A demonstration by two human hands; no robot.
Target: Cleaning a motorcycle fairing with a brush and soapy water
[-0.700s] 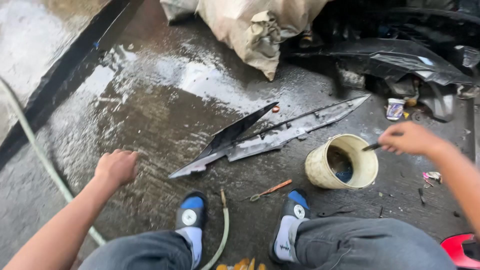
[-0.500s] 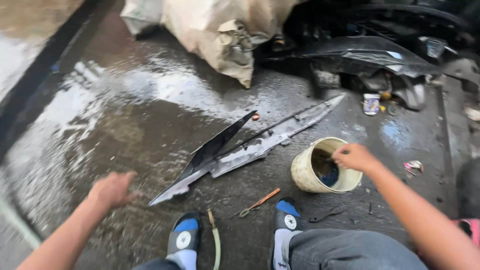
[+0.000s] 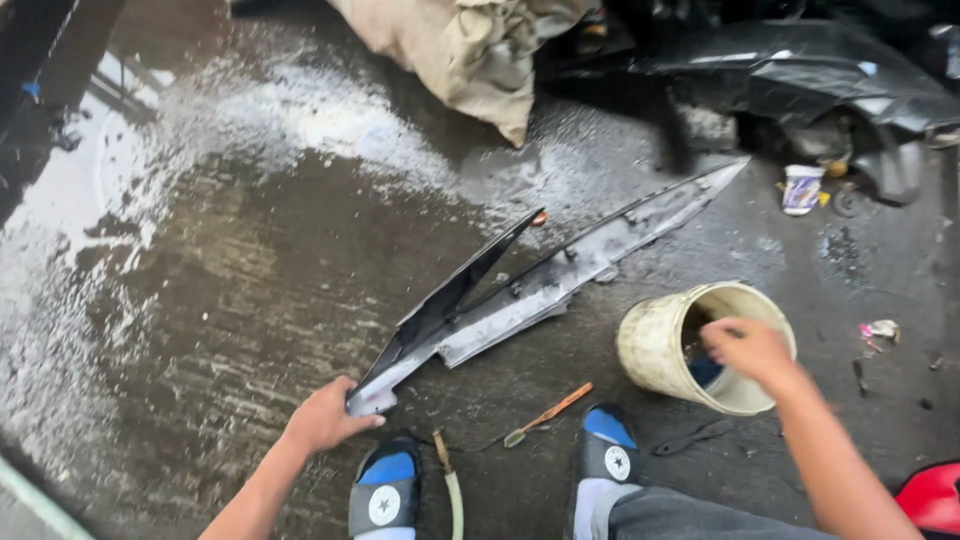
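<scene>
Long black plastic fairing panel, pointed at both ends and glossy with water, lies flat on the wet concrete floor, running from near my feet up toward the far right. My left hand has its fingers closed over the panel's near tip; the tip is gripped but not lifted, as far as I can see. My right hand is dipped at the mouth of a cream plastic bucket tipped on its side just right of the panel. Fingers look curled, but whether they hold anything I cannot tell.

Progress, my judgement: floor and panel are already soaked, with foam or spray showing pale on the concrete, so wetting is done. Panel's upper face looks streaked grey, so scrubbing seems unfinished.

Around: an orange-handled small brush lies on the floor between my blue-and-black sandals; a green hose end rests beside it. A tan sack and more black bodywork sit beyond, with a small white tub nearby.
</scene>
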